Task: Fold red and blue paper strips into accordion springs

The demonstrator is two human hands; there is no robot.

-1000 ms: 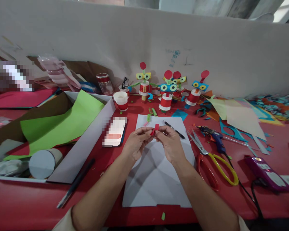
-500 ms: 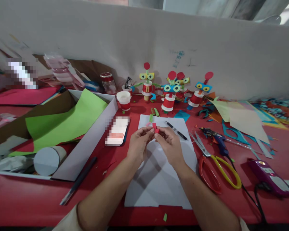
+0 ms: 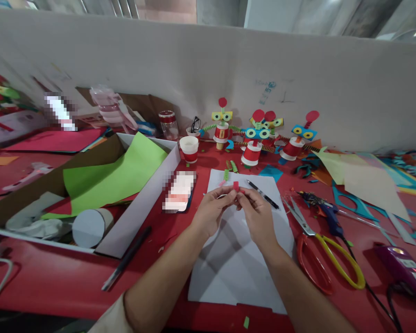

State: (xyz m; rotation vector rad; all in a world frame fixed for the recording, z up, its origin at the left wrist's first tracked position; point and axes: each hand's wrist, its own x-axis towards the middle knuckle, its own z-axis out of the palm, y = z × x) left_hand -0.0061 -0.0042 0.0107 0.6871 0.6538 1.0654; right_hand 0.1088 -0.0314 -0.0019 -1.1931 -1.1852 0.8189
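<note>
A small piece of red paper (image 3: 236, 186) is pinched between the fingertips of both hands, above white paper sheets (image 3: 242, 259). My left hand (image 3: 215, 208) closes on it from the left and my right hand (image 3: 257, 210) from the right; the fingers partly cover it. Just beyond the hands lie folded green paper strips (image 3: 226, 175). A black pen (image 3: 262, 194) rests on the sheets, right of my right hand. Further right are scissors (image 3: 308, 230) with one red and one yellow handle.
Several paper-cup robot figures (image 3: 252, 153) stand along the wall. A box (image 3: 142, 203) with green paper and a phone (image 3: 180, 192) are at the left. A glue gun (image 3: 327, 215) and a purple device (image 3: 404, 268) lie at the right.
The whole view has shifted, so the scene sits further right and slightly lower. The fingertips have come closer together, and less of the red paper shows.
</note>
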